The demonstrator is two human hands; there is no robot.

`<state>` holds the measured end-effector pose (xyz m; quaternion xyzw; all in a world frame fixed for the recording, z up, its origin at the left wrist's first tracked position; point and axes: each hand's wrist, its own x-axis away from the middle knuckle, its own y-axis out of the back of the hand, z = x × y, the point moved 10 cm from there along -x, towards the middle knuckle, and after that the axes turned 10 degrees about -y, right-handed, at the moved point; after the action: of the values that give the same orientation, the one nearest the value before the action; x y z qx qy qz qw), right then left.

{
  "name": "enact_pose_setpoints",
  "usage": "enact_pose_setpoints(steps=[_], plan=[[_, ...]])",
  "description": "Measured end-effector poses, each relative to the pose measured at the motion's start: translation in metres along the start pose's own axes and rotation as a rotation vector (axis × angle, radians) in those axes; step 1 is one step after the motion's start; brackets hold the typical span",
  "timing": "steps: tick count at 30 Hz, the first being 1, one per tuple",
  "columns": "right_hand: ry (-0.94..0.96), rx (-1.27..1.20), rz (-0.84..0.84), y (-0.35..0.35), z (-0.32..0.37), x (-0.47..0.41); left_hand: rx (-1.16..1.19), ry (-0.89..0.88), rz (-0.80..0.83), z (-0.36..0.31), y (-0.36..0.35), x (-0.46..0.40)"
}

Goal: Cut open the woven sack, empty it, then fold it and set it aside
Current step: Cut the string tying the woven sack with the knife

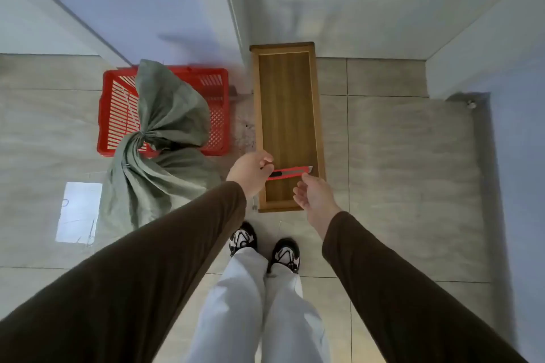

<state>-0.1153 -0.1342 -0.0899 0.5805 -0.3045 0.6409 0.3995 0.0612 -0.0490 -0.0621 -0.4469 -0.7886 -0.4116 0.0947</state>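
A grey-green woven sack (165,132), tied shut around its neck, lies on the floor at the left, its filled end resting in a red plastic basket (118,115). My left hand (250,171) pinches the rear end of a red utility knife (290,172) above the near end of a wooden tray. My right hand (314,196) hovers just below the knife's blade end, its fingers relaxed and its fingertips close to or touching the knife. Both hands are well to the right of the sack.
A long wooden tray (290,97) stands on the tiled floor beside a white wall corner (236,23). A bright patch of light (78,212) lies on the floor left of the sack. My shoes (265,244) stand just behind the tray.
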Motion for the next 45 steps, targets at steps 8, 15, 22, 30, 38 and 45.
enact_pose_setpoints(steps=[8,15,22,30,38,45], plan=[[-0.084,-0.040,-0.014,-0.017,-0.007,-0.054,-0.342,-0.082,0.192,0.022,-0.055,-0.052],[-0.100,-0.124,0.077,-0.035,-0.016,-0.080,-0.411,-0.163,0.220,0.028,-0.084,-0.061],[0.061,-0.102,0.157,-0.043,-0.011,-0.053,0.099,-0.121,0.114,0.020,-0.071,-0.026],[0.176,0.057,0.180,-0.081,-0.008,0.012,0.377,-0.051,-0.077,0.028,0.004,0.030],[0.235,0.131,0.255,-0.168,-0.015,0.066,0.508,0.018,-0.321,0.102,0.121,0.071],[0.314,0.144,0.244,-0.252,-0.039,0.087,0.463,0.066,-0.474,0.179,0.214,0.089]])
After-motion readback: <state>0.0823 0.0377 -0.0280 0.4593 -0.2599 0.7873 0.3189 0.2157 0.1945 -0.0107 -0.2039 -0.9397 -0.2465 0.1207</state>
